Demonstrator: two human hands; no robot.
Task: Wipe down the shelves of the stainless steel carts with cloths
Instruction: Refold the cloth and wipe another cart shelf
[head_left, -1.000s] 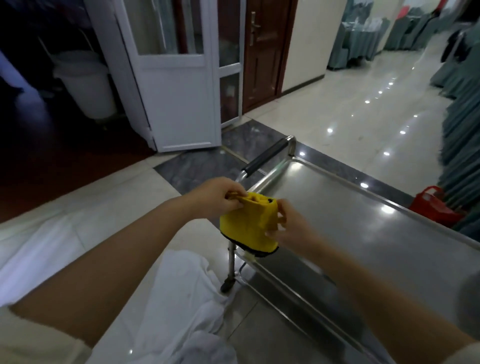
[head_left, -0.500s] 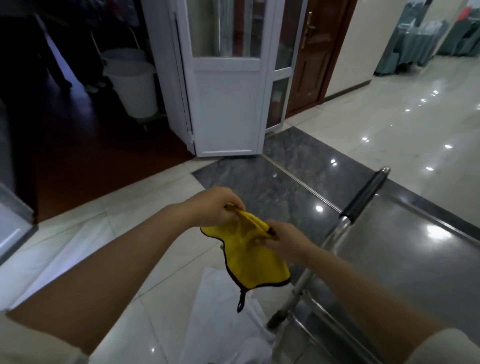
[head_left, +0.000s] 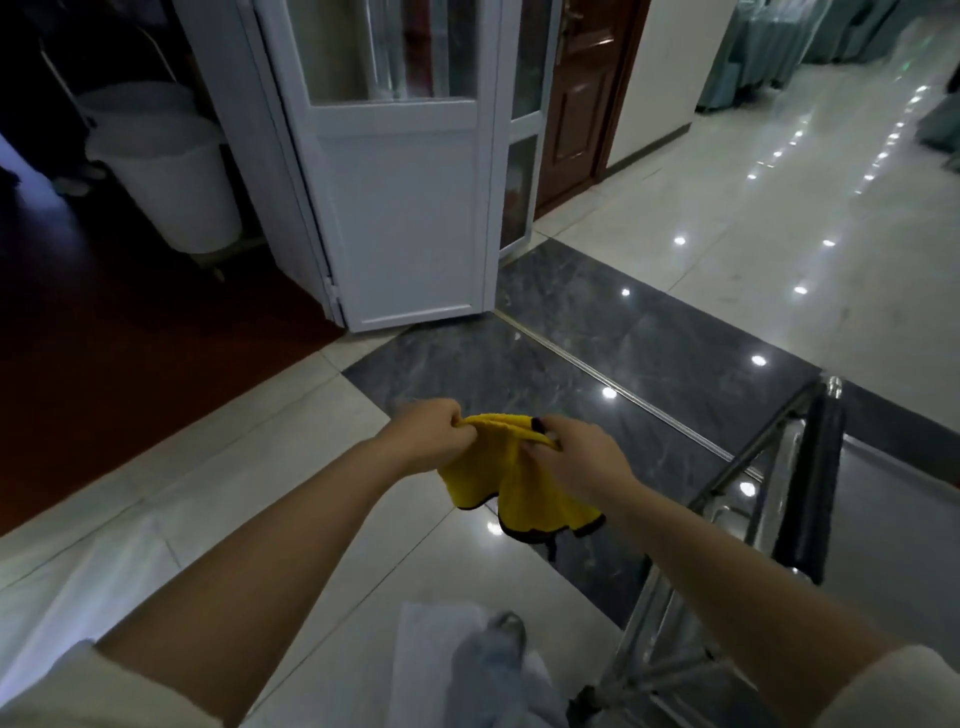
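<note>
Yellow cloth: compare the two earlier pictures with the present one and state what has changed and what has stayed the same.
The yellow cloth was bunched up over the cart shelf; now it hangs opened out over the floor, left of the cart. The view has swung left, so the cart sits at the right edge. Unchanged: the left hand and right hand pinch its top edge throughout.
</note>
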